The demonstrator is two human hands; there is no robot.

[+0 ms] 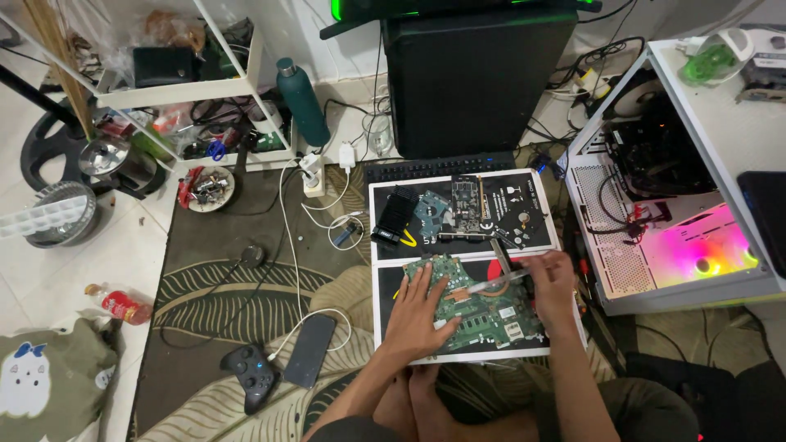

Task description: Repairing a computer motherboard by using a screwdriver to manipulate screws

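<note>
Sitting on the floor, working over a flat black-and-white carton (540, 237) laid open in front of me. The green circuit board (483, 315) lies on the near panel of it, just ahead of my feet.

Left hand (420, 315): flat, fingers spread, pressing on the board's left part to pin it. Grasps nothing.

Right hand (553, 282): pinched around a slim tool (501, 282), probably a screwdriver, shaft pointing left with its tip over the copper heat pipe (460, 288) at mid-board. Tip contact is too small to confirm.

Technique note: keep the left palm on bare board edge, off the chips and slots; hold the tool square to the fastener and press lightly so the tip does not skid onto the traces.

Far panel of the carton holds a black finned block (395, 214), a small drive (431, 211) and a dark card (467, 209). The panel bears white handling pictograms on black along its right part and a yellow mark at the left edge.

Other labelled items: a red-wrapped bottle (121, 304) lying on the tiles at far left; a teal flask (302, 100) upright by the white shelf (184, 90). An open white computer case (655, 205) glows pink to my right.
</note>
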